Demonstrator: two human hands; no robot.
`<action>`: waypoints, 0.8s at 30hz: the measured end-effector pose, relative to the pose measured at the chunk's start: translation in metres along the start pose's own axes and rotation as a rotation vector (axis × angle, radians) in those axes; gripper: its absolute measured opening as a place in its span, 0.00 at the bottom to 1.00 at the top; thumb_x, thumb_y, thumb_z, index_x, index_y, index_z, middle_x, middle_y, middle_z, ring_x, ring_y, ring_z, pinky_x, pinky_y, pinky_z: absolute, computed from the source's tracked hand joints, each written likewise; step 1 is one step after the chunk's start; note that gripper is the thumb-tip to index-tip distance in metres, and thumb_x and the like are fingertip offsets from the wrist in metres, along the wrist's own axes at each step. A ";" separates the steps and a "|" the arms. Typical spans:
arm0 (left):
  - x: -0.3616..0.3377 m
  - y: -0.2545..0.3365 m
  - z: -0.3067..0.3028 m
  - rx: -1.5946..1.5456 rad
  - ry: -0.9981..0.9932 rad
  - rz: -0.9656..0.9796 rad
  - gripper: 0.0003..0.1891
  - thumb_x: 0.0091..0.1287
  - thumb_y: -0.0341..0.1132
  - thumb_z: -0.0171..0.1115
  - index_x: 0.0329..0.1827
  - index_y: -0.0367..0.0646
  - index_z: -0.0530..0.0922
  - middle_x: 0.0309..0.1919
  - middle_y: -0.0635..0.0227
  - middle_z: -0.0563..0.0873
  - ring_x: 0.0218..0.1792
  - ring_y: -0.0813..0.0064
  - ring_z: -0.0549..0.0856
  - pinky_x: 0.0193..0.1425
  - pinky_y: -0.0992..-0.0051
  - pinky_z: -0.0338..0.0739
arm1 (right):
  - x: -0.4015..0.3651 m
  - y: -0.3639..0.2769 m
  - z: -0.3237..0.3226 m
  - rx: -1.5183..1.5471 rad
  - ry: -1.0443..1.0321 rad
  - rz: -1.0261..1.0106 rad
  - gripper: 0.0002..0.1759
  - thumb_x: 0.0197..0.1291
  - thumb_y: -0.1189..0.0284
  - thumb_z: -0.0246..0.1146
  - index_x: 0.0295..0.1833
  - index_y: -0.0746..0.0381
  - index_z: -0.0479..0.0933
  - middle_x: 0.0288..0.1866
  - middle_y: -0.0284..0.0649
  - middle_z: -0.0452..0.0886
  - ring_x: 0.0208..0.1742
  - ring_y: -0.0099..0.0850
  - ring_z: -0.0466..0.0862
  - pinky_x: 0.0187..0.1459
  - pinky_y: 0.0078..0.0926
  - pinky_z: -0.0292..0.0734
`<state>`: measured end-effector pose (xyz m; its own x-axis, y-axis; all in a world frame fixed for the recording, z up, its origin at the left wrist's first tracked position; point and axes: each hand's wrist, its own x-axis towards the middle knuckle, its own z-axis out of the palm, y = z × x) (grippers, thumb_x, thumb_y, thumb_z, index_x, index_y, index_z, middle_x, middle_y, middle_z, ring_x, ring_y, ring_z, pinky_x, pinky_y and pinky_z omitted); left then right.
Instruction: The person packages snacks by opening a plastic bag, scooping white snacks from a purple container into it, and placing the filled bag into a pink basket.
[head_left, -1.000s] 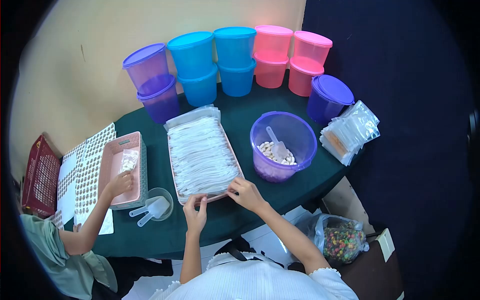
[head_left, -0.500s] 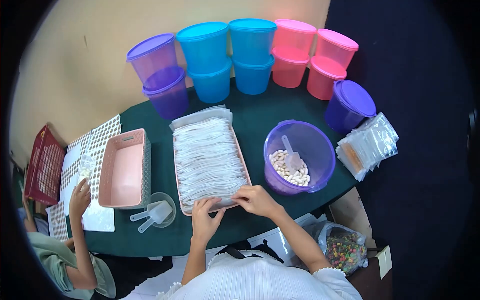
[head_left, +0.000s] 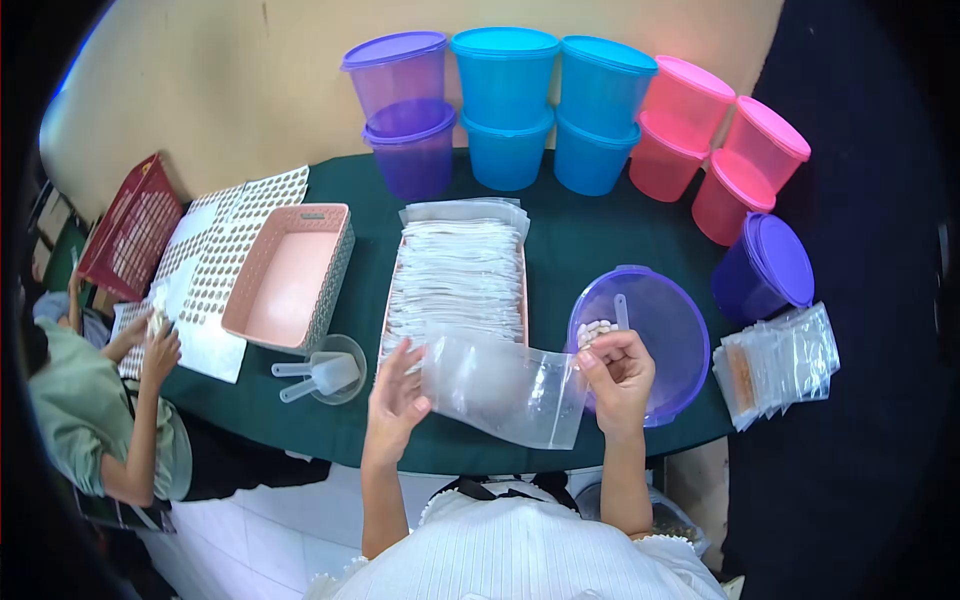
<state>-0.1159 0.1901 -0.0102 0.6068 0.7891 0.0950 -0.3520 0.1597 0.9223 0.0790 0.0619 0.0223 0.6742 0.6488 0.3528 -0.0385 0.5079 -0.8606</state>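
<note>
A clear plastic zip bag (head_left: 505,395) is stretched out flat between my hands, above the front edge of the table. My right hand (head_left: 620,380) pinches its upper right corner between thumb and fingers. At the bag's left end, my left hand (head_left: 395,405) has its fingers apart. Behind the bag lies a packed row of similar bags (head_left: 455,275) in a shallow pink tray (head_left: 387,320), its near end covered. To the right, partly behind my right hand, stands an uncovered purple tub (head_left: 672,320) with white oblong pieces (head_left: 597,330) and a scoop (head_left: 622,312) inside.
Lidded purple, blue and pink tubs (head_left: 510,80) are stacked at the back. A pink basket (head_left: 285,270), a bowl with scoops (head_left: 335,372) and sticker sheets (head_left: 215,260) lie left. More bags (head_left: 785,360) sit at right. Another person (head_left: 105,420) works at far left.
One bag has come out from the near end of the tray and now hangs between my hands. My right hand has moved right and up. The view has shifted.
</note>
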 end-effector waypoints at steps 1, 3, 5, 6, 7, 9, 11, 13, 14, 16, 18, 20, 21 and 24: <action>-0.004 -0.004 0.008 -0.007 0.024 0.006 0.44 0.48 0.34 0.70 0.65 0.36 0.52 0.54 0.56 0.69 0.51 0.69 0.73 0.52 0.73 0.69 | 0.001 -0.004 -0.007 0.039 0.001 0.034 0.07 0.51 0.83 0.60 0.37 0.66 0.70 0.26 0.35 0.77 0.27 0.17 0.76 0.27 0.10 0.70; -0.010 -0.015 0.031 0.122 0.024 -0.142 0.37 0.51 0.32 0.67 0.63 0.34 0.57 0.50 0.60 0.72 0.49 0.75 0.74 0.51 0.76 0.70 | 0.004 -0.005 -0.022 0.073 -0.064 0.079 0.07 0.52 0.83 0.59 0.36 0.66 0.70 0.27 0.37 0.77 0.27 0.18 0.77 0.25 0.11 0.71; -0.015 -0.024 0.050 0.086 0.099 -0.117 0.32 0.52 0.30 0.65 0.60 0.34 0.60 0.47 0.62 0.74 0.45 0.77 0.75 0.48 0.77 0.70 | 0.006 -0.005 -0.034 0.084 -0.039 0.088 0.07 0.51 0.83 0.59 0.36 0.67 0.70 0.29 0.39 0.78 0.28 0.19 0.77 0.25 0.11 0.71; -0.016 -0.029 0.059 0.055 0.147 -0.101 0.27 0.53 0.29 0.63 0.57 0.35 0.64 0.43 0.64 0.76 0.41 0.79 0.76 0.46 0.79 0.71 | 0.006 -0.014 -0.040 0.125 -0.091 0.149 0.10 0.50 0.83 0.60 0.39 0.67 0.70 0.31 0.39 0.78 0.31 0.20 0.78 0.29 0.14 0.75; -0.018 -0.033 0.067 0.024 0.193 -0.087 0.22 0.55 0.27 0.60 0.54 0.35 0.67 0.39 0.66 0.79 0.37 0.81 0.78 0.44 0.80 0.72 | 0.006 -0.016 -0.050 0.134 -0.107 0.160 0.10 0.50 0.83 0.60 0.39 0.67 0.70 0.31 0.39 0.78 0.31 0.20 0.78 0.29 0.14 0.75; -0.021 -0.036 0.082 0.047 0.256 0.002 0.17 0.58 0.27 0.59 0.49 0.34 0.69 0.32 0.68 0.79 0.30 0.84 0.77 0.32 0.83 0.73 | 0.004 -0.018 -0.069 0.107 -0.291 0.211 0.14 0.49 0.83 0.60 0.44 0.68 0.70 0.32 0.38 0.77 0.33 0.22 0.78 0.31 0.18 0.78; -0.026 -0.036 0.094 0.092 0.378 0.067 0.15 0.58 0.28 0.59 0.47 0.33 0.69 0.31 0.66 0.79 0.28 0.83 0.77 0.30 0.84 0.72 | 0.003 -0.029 -0.083 0.024 -0.360 0.153 0.14 0.50 0.82 0.60 0.45 0.70 0.71 0.32 0.40 0.78 0.33 0.24 0.79 0.31 0.19 0.79; -0.032 -0.037 0.102 0.146 0.414 0.092 0.15 0.58 0.27 0.58 0.47 0.33 0.69 0.28 0.67 0.79 0.24 0.82 0.77 0.29 0.84 0.72 | 0.007 -0.037 -0.099 -0.073 -0.535 0.382 0.12 0.51 0.82 0.59 0.43 0.72 0.73 0.34 0.42 0.78 0.33 0.24 0.79 0.29 0.19 0.79; -0.036 -0.037 0.106 0.172 0.408 0.049 0.16 0.58 0.27 0.58 0.48 0.33 0.68 0.32 0.65 0.78 0.28 0.81 0.77 0.33 0.83 0.72 | 0.009 -0.037 -0.104 -0.057 -0.548 0.377 0.10 0.51 0.82 0.59 0.41 0.73 0.74 0.35 0.43 0.79 0.32 0.23 0.79 0.29 0.19 0.79; -0.039 -0.043 0.117 0.196 0.427 0.021 0.17 0.58 0.27 0.58 0.49 0.34 0.68 0.36 0.63 0.77 0.32 0.79 0.77 0.37 0.81 0.72 | 0.017 -0.037 -0.111 -0.093 -0.584 0.396 0.09 0.52 0.82 0.58 0.41 0.73 0.74 0.34 0.43 0.79 0.32 0.23 0.79 0.29 0.19 0.79; -0.037 -0.059 0.131 0.332 0.671 0.408 0.20 0.56 0.26 0.58 0.53 0.34 0.66 0.47 0.58 0.72 0.45 0.73 0.74 0.47 0.77 0.68 | 0.022 -0.033 -0.116 -0.134 -0.613 0.426 0.09 0.53 0.82 0.58 0.41 0.73 0.74 0.34 0.43 0.79 0.31 0.23 0.79 0.29 0.19 0.79; -0.048 -0.060 0.135 0.519 0.774 0.402 0.23 0.55 0.26 0.59 0.55 0.35 0.64 0.51 0.59 0.68 0.50 0.71 0.70 0.51 0.76 0.65 | 0.022 -0.027 -0.117 -0.052 -0.531 0.386 0.09 0.52 0.83 0.58 0.41 0.72 0.74 0.33 0.44 0.79 0.29 0.23 0.79 0.29 0.19 0.79; -0.051 -0.060 0.138 0.704 0.848 0.387 0.26 0.54 0.25 0.59 0.57 0.36 0.62 0.55 0.59 0.64 0.54 0.69 0.66 0.55 0.75 0.62 | 0.023 -0.027 -0.115 -0.050 -0.544 0.390 0.09 0.52 0.83 0.58 0.41 0.72 0.74 0.33 0.44 0.79 0.29 0.23 0.79 0.29 0.19 0.79; -0.057 -0.051 0.158 0.661 0.665 0.447 0.17 0.52 0.23 0.58 0.47 0.36 0.72 0.44 0.60 0.75 0.45 0.69 0.75 0.50 0.76 0.67 | 0.018 -0.028 -0.111 0.052 -0.496 0.391 0.08 0.51 0.84 0.59 0.39 0.72 0.75 0.32 0.42 0.79 0.29 0.23 0.79 0.30 0.17 0.77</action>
<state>-0.0195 0.0434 -0.0035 -0.0689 0.8963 0.4380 0.1345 -0.4267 0.8943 0.1740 -0.0042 0.0121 0.1819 0.9710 0.1553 -0.2568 0.1993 -0.9457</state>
